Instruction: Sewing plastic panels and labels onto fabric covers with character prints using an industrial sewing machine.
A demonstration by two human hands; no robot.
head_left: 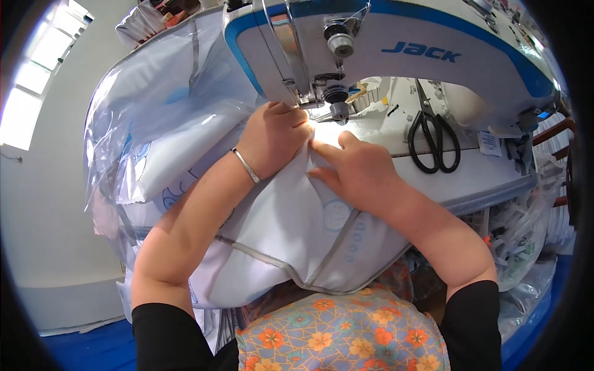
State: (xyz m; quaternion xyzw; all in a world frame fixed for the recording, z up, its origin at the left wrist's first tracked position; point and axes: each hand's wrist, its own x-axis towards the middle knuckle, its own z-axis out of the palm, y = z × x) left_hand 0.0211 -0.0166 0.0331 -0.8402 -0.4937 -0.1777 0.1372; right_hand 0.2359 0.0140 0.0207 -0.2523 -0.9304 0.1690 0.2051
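Observation:
White fabric with grey binding point(278, 216) spreads over the sewing table and drapes down toward my lap. My left hand point(275, 136), with a silver bangle at the wrist, is closed on the fabric just left of the needle area. Close to its right, my right hand point(359, 170) pinches a raised fold of the same fabric between thumb and fingers. Both hands work right in front of the white and blue sewing machine point(383, 43), under its bright lamp. The needle and presser foot are mostly hidden behind my left hand and the glare.
Black-handled scissors point(435, 139) lie on the table point(396, 133) right of the needle, among thread scraps. Clear plastic sheeting point(173, 80) and more printed fabric are heaped at the left. Clear plastic bags point(523, 238) hang at the right. A floral apron point(346, 334) covers my lap.

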